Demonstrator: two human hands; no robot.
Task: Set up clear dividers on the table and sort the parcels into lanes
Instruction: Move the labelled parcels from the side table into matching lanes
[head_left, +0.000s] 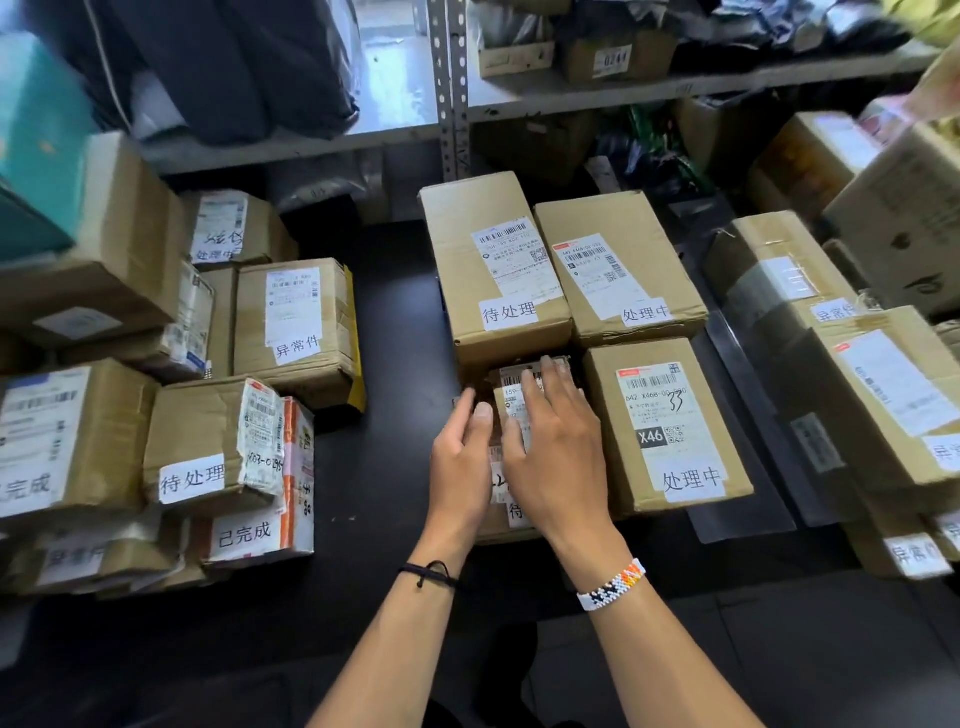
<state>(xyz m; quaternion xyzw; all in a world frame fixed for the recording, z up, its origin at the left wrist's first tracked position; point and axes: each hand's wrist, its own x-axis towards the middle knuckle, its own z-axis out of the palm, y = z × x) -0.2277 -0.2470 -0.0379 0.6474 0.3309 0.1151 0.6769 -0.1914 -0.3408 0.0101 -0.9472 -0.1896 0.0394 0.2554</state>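
Both on one small parcel (511, 410) on the black table (384, 467): left hand (460, 457) gripping its side, right hand (558, 457) flat on top (fingers spread). Wedged just beside a taller box (670, 426).

Matt brown cardboard parcels (498, 270) bearing white paper labels lie on a smooth, dull black table (384, 467), with a glossy clear plastic divider (743, 441) at three o'clock, crumpled tape-wrapped boxes (213, 441) at nine and a perforated grey metal shelf post (447, 88) at twelve.
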